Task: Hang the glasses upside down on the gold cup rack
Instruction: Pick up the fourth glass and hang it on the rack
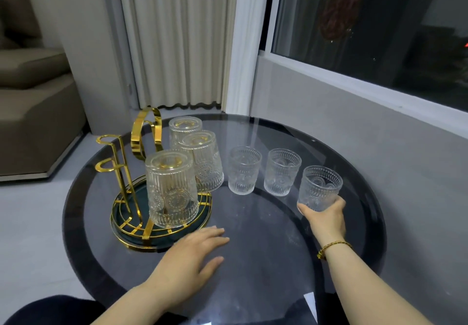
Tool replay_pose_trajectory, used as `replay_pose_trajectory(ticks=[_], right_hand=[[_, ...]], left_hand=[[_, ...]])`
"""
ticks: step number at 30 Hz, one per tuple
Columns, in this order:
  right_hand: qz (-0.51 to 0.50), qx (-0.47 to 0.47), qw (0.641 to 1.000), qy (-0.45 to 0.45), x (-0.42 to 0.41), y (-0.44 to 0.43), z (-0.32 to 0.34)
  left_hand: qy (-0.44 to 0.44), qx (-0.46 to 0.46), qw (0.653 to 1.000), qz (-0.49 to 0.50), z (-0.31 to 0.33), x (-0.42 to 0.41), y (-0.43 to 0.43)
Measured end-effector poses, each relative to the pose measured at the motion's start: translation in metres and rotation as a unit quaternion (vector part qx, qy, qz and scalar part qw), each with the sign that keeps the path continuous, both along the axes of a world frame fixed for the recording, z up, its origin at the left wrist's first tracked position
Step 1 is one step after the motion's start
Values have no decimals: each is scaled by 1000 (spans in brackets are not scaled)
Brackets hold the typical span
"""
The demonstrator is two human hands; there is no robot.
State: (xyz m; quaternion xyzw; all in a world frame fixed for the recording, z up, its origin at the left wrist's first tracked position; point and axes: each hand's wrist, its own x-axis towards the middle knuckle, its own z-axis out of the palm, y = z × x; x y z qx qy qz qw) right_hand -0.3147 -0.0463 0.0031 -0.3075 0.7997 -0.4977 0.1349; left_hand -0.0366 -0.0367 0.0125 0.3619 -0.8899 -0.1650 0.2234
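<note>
Her right hand (326, 214) is wrapped round the base of an upright glass (319, 188), probably so she can flip it, with the rack (141, 172) and its two free pegs well off to its left, while the left hand (195, 251) rests open and empty beside the rack's base.

Pretty dim indoor light from overhead, night outside the window (367, 33). Glare streaks on the glass bench (253, 223), edges bend fisheye-style, slightly soft overall.
</note>
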Motion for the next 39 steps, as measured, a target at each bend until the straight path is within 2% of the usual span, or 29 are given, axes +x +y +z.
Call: replay_pose_trajectory(ticks=[3, 5, 8, 10, 12, 14, 16, 20, 23, 27, 29, 33, 35, 39], right_hand=[[58, -40, 997, -24, 6, 5, 5], [91, -66, 993, -37, 12, 6, 13], [133, -112, 983, -53, 25, 7, 31], [169, -133, 975, -50, 33, 10, 47], [216, -141, 966, -29, 40, 13, 66], [275, -139, 951, 1, 47, 17, 88], [330, -129, 935, 33, 54, 21, 111], [375, -129, 914, 83, 79, 26, 152], [429, -134, 888, 93, 103, 31, 182], [511, -90, 841, 154, 151, 27, 216], [527, -73, 824, 195, 174, 21, 227], [555, -26, 789, 261, 215, 6, 232], [567, -4, 771, 290, 232, -3, 228], [570, 31, 752, 330, 251, -16, 218]], left_hand=[[82, -71, 994, -3, 44, 22, 3], [105, -137, 985, -25, 73, 36, 6], [129, -168, 977, -30, 104, 58, 7], [142, -222, 964, 23, 111, 71, 1], [166, -246, 947, 119, 108, 87, -9], [198, -211, 930, 227, 100, 99, -20], [206, -133, 932, 268, 89, 104, -27], [224, -28, 944, 240, 69, 107, -28], [244, -31, 946, 212, 68, 111, -33], [255, -14, 949, 187, 54, 125, -36], [224, 0, 951, 212, 36, 132, -39], [79, 34, 969, 230, -6, 147, -50], [57, 56, 974, 212, -21, 153, -53], [60, 39, 977, 203, -36, 157, -53]])
